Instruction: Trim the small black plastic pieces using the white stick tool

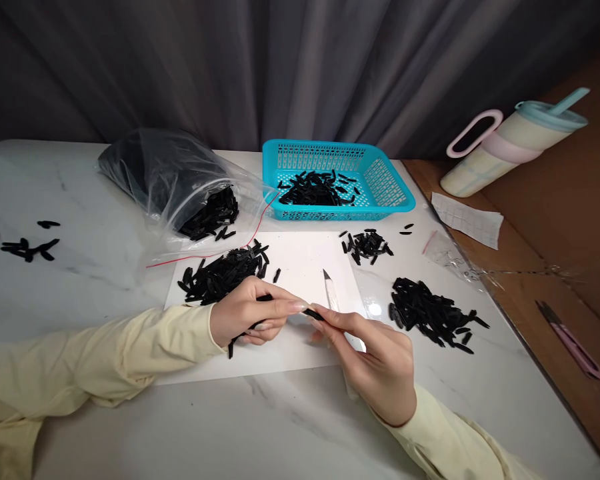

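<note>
My left hand point(253, 312) is closed around several slim black pieces, some of which stick out below and behind its fingers. Between the two hands, one small black piece point(314, 314) is pinched by the thumb and fingers of both. My right hand point(375, 353) is closed on its near end. A pointed craft knife point(330, 291) with a whitish wrapped handle passes behind the right hand; whether the fingers hold it or it lies on the paper I cannot tell. Beneath the hands is a white sheet point(290, 353), with a pile of black pieces point(220, 275) at its upper left.
A blue basket point(400, 200) holding black pieces stands at the back. Left of it lies an open zip bag point(155, 167) of them. More piles sit at right point(430, 313) and far left point(27, 249). A tumbler point(510, 147), small plastic bag point(453, 260) and pink tweezers point(573, 343) are rightward.
</note>
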Tool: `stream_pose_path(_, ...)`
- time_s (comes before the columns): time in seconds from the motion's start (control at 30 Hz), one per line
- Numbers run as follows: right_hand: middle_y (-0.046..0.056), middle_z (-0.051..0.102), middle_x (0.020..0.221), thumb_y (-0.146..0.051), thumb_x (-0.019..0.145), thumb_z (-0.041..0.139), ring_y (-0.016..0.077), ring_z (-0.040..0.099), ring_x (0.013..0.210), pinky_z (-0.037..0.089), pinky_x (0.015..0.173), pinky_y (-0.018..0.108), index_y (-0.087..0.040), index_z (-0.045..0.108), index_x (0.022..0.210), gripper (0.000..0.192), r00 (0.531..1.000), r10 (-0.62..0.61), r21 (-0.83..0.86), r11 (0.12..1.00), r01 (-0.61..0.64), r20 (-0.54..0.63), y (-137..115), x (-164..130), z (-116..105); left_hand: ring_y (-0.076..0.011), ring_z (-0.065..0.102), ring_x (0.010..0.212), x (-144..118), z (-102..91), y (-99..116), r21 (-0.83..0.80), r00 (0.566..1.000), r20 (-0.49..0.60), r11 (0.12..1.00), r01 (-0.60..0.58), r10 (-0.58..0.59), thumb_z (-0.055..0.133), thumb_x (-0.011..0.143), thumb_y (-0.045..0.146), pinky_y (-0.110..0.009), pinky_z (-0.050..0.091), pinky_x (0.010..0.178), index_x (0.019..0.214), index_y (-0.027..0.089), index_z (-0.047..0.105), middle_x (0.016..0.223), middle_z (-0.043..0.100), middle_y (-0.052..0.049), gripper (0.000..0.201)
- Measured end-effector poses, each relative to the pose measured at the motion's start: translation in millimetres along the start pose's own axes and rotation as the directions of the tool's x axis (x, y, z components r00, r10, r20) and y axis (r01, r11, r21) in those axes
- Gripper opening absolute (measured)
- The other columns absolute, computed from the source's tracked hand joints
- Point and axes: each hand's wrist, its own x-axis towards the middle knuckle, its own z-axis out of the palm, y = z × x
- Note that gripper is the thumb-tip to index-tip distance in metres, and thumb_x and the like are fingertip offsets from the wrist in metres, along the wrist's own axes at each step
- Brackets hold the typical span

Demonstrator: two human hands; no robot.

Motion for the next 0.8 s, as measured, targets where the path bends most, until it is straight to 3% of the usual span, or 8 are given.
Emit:
stream_pose_path(0.3,0.001,0.071,0.07,-0.005,0.08,0.06,0.0128,0.066,0.054,0.055,0.052,0.023,-0.017,0.064,0.091,0.018,1.0,-0.008,0.002,1.0,0.008,0.014,1.1,0.1,-0.9,-0.0012,0.027,0.029,-1.0,1.8,0.9,-0.007,1.0,-0.021,1.0,0.018,-0.019,0.066,0.074,0.03,-0.011,0.017,0.026,0.069,0.01,0.066,0.038,0.033,0.009,0.021)
stream_pose_path(0.8,-0.001,0.071,0.071,-0.004,0.079,0.06,0.0118,0.066,0.054,0.054,0.052,0.021,-0.018,0.064,0.092,0.02,1.0,0.016,-0.003,1.0,-0.016,0.002,-0.7,1.7,-0.3,-0.0015,0.027,0.029,-1.0,0.9,0.5,-0.011,0.999,-0.035,1.0,0.022,-0.023,0.069,0.07,0.029,-0.012,0.017,0.027,0.088,0.008,0.068,0.037,0.034,0.009,0.027)
